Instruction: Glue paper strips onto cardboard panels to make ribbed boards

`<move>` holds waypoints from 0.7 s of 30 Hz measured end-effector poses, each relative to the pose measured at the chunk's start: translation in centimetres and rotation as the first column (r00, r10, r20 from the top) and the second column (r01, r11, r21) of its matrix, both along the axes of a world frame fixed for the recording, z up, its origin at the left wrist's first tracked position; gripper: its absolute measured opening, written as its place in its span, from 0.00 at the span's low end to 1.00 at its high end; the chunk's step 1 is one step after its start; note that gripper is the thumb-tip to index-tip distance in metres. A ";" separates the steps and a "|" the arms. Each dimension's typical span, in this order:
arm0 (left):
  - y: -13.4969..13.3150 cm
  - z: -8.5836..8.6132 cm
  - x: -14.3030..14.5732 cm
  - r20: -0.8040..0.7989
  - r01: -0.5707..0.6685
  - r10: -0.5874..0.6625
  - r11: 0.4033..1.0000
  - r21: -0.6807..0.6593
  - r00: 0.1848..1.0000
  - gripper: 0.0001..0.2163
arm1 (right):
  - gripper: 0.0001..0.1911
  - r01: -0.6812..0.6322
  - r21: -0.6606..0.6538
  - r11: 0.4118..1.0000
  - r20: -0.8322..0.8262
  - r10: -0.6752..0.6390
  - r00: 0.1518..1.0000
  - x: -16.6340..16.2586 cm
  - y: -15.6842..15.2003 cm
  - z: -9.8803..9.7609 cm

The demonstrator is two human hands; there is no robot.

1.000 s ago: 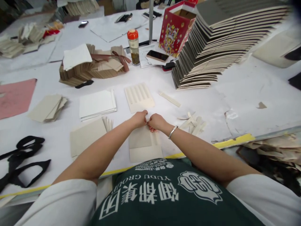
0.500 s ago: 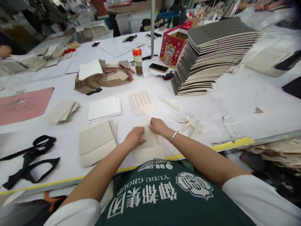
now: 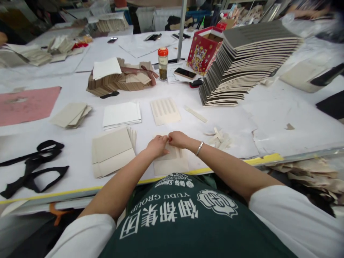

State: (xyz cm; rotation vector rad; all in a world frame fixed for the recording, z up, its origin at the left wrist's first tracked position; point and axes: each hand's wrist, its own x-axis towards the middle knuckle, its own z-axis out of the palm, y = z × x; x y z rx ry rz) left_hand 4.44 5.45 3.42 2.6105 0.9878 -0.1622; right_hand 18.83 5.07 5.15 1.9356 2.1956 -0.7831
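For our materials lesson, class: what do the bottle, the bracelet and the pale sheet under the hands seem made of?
Pale sheet: likely matte card; flat, no shine. Bracelet: probably polished metal; silvery gleam. Bottle: smooth clear glass or plastic; its contents show through.

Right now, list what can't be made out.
In the head view:
Beige flat cardboard: far part covered by the left hand and right hand.
Whatever the right hand may pinch: hidden by that hand itself.
Pink flat sheet: cut off by the picture's left edge.
Red patterned box: its near wall hides the bottom inside.
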 end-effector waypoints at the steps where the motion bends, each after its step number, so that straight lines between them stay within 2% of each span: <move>1: 0.0 -0.1 -0.2 0.017 0.006 -0.006 1.000 -0.009 1.000 0.25 | 0.08 0.008 0.070 0.997 -0.002 -0.007 1.000 0.0 -0.5 0.3; 3: 0.0 -0.1 -0.5 0.036 0.015 -0.014 1.000 -0.027 0.999 0.26 | 0.10 -0.017 0.117 0.993 -0.065 0.025 0.998 -0.2 -2.2 1.1; 5: 0.1 0.0 -0.6 0.021 0.009 -0.008 0.999 -0.035 1.000 0.28 | 0.09 -0.121 0.020 0.992 -0.169 0.122 0.978 -0.4 -4.8 1.8; 7: 0.0 0.1 -0.5 -0.009 -0.002 0.002 0.999 -0.040 1.000 0.29 | 0.04 -0.266 -0.112 0.958 -0.294 0.224 0.929 -0.9 -8.3 2.2; 9: -0.1 0.1 -0.2 -0.042 0.015 -0.017 0.999 -0.043 0.999 0.31 | 0.02 -0.340 -0.173 0.924 -0.463 0.228 0.856 -1.4 -11.9 2.1; 12: -0.5 0.0 0.1 -0.109 0.074 -0.077 0.997 -0.038 0.991 0.28 | 0.05 -0.223 -0.204 0.953 -0.672 0.030 0.740 -1.1 -15.2 1.7; 14: -0.8 0.0 0.0 -0.134 0.086 -0.091 0.995 -0.044 0.987 0.27 | 0.09 -0.077 -0.171 0.982 -0.722 -0.071 0.689 0.7 -15.7 1.7; 15: -0.8 0.0 -0.2 -0.118 0.080 -0.085 0.996 -0.051 0.989 0.27 | 0.10 0.016 -0.131 0.991 -0.713 -0.105 0.693 2.3 -15.4 1.9; 17: -0.6 -0.2 -0.6 -0.037 0.013 -0.016 0.998 -0.061 0.999 0.27 | 0.11 0.265 0.017 0.964 -0.592 -0.204 0.779 6.2 -14.2 2.5; 18: -0.4 -0.3 -0.7 0.014 -0.042 0.043 0.997 -0.069 0.999 0.26 | 0.10 0.386 0.134 0.913 -0.480 -0.281 0.831 8.1 -13.3 2.7; 19: -0.1 -0.3 -0.8 0.062 -0.105 0.110 0.991 -0.082 0.992 0.24 | 0.10 0.456 0.261 0.851 -0.330 -0.365 0.871 9.6 -12.3 2.9; 20: 0.3 -0.4 -0.8 0.103 -0.167 0.177 0.981 -0.099 0.979 0.23 | 0.10 0.465 0.379 0.800 -0.206 -0.417 0.885 10.6 -11.1 2.9; 21: 0.7 -0.5 -0.7 0.133 -0.217 0.232 0.969 -0.115 0.964 0.22 | 0.11 0.439 0.450 0.778 -0.119 -0.435 0.892 10.9 -9.9 2.7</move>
